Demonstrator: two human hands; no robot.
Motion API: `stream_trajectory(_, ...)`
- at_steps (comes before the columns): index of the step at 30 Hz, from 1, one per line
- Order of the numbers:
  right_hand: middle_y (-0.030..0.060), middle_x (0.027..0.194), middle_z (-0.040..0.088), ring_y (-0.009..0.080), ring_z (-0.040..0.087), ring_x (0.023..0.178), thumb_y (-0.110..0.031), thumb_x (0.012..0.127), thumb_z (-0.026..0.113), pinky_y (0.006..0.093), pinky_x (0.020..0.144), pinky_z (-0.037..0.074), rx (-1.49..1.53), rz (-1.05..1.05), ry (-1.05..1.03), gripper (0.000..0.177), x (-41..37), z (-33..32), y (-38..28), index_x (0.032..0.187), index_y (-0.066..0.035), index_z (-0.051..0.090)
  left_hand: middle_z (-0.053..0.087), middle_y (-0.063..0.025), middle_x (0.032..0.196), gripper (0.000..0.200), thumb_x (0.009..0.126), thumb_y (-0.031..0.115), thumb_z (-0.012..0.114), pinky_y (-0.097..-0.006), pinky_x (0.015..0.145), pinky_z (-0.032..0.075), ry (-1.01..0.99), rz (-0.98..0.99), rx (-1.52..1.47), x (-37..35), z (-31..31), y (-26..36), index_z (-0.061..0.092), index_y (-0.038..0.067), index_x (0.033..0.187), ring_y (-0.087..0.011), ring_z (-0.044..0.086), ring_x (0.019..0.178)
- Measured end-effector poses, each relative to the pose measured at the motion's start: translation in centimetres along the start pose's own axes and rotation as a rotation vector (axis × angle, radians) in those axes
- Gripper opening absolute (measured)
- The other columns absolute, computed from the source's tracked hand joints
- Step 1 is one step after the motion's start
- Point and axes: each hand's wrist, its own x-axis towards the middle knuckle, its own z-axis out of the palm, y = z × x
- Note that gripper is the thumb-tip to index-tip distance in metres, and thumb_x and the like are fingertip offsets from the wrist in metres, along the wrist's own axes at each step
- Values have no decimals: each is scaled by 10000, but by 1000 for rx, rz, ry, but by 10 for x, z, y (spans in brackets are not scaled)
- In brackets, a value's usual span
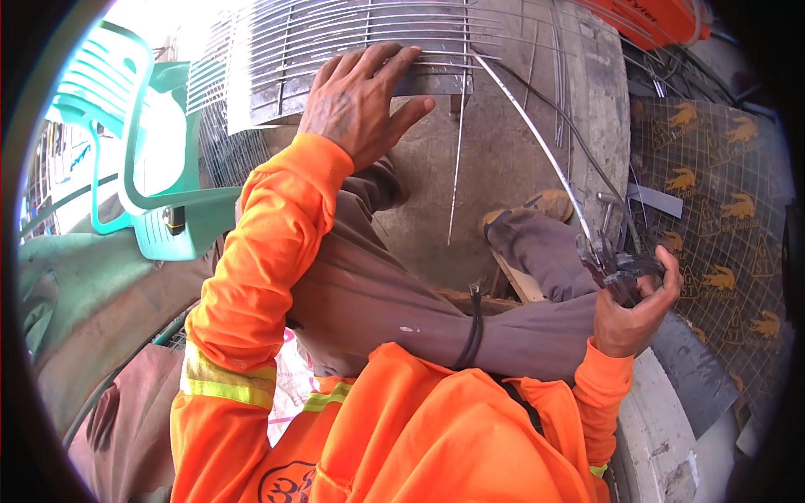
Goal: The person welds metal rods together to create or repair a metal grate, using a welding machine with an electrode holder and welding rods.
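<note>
- The left hand [362,99] lay flat, fingers spread, pressing down on the near edge of a silvery grille of thin parallel steel wires [335,38].
- The right hand [633,310] was closed in a fist around the handles of dark metal pliers [616,270].
- A long, slightly bowed bare steel wire [527,126] ran from the grille down to the nose of the pliers.
- The grille rested on a rough grey concrete floor [503,159], with loose straight wires lying across it.
- A tan work shoe [547,201] stood on that concrete, between the two hands.
- A pale green plastic chair [126,126] stood just beside the grille, on the left.
- Dark sheets printed with gold crocodile marks [721,210] covered the ground on the right, beyond the pliers.
- The scene was outdoors in hard daylight; the top left corner was washed out.
- An orange object [662,17] was cut off at the top edge and could not be identified.
- The plier tips were too dark to show how they held the wire.
</note>
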Motion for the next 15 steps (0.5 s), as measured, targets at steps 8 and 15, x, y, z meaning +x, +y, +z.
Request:
stream_trajectory(8, 136, 1304, 533, 219, 649, 881, -22, 679, 873, 259, 643, 542, 89, 112, -25, 782, 7, -6, -6, 1352, -15, 475, 607, -84, 1331, 630, 945, 574, 594, -441, 1099, 395, -16, 8, -29, 2, -4, -3, 560, 132, 1393, -280, 579, 1231)
stream_trajectory(15, 103, 1287, 554, 244, 657, 919, -49, 696, 850, 300, 695, 571, 48, 140, -53, 748, 8, -5, -10, 1348, -24, 487, 605, -107, 1326, 653, 933, 582, 610, -448, 1081, 416, -28, 7, -45, 3, -6, -3, 561, 123, 1396, -314, 592, 1194)
